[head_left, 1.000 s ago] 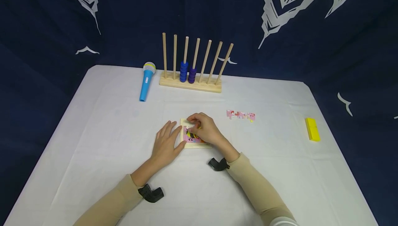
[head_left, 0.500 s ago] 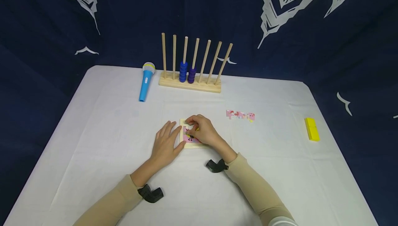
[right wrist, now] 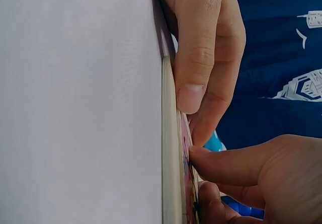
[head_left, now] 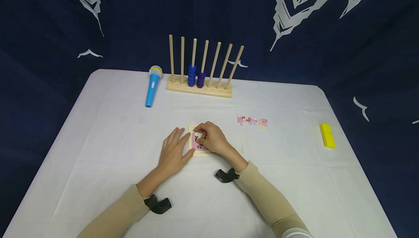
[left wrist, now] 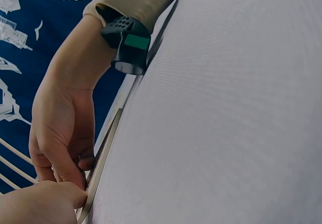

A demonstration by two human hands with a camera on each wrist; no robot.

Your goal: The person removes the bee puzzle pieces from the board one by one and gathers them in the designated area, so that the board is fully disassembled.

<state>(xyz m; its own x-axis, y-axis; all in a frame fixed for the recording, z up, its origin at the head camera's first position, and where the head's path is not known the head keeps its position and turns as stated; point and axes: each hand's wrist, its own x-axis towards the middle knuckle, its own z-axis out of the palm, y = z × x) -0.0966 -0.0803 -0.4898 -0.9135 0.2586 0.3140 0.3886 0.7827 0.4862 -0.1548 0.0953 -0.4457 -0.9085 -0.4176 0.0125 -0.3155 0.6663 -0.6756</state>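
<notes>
A small jigsaw puzzle with a pink cartoon picture lies in its pale wooden tray on the table. My left hand lies along the tray's left side, fingers spread, thumb at the lower left corner. Over the picture, my right hand pinches a puzzle piece between thumb and curled fingers; the hand mostly hides the piece. Seen edge-on in the right wrist view, the right thumb meets the pink picture surface. Several loose pink puzzle pieces lie in a row to the right, beyond the tray.
A wooden peg rack with blue and purple beads on two pegs stands at the back. Left of it lies a blue toy microphone. A yellow block sits near the table's right edge. A dark patterned cloth hangs behind.
My right hand has shifted slightly left over the puzzle, covering more of the yellow and black figure. The left hand has stayed at the tray's side.
</notes>
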